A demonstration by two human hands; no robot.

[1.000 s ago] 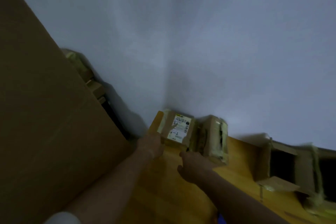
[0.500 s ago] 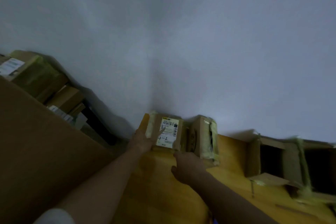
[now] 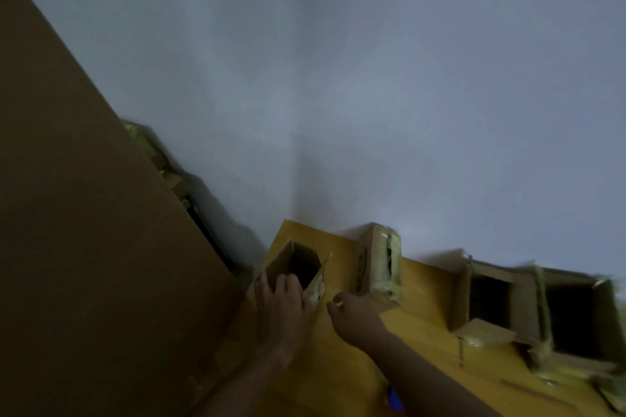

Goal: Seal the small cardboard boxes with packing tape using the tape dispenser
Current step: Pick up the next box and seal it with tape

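A small cardboard box (image 3: 283, 261) with a white label stands at the far left corner of the yellow wooden table (image 3: 423, 308), its dark open end turned toward me. My left hand (image 3: 283, 301) grips its near edge, fingers over the rim. Just right of that box, my right hand (image 3: 355, 311) hovers with fingers curled and nothing visible in it. A second small box (image 3: 379, 261) with yellowish tape stands against the wall beside it. No tape dispenser is in view.
Two open cardboard boxes (image 3: 487, 301) (image 3: 572, 318) with loose tape stand at the right against the white wall. A large brown cardboard sheet (image 3: 84, 247) fills the left side. Stacked boxes (image 3: 162, 166) lie behind it. A small blue object (image 3: 394, 398) shows at the bottom edge.
The labelled box has been pulled away from the wall and tipped, so its open end now faces me. My left hand moved onto its rim. The camera swung left.
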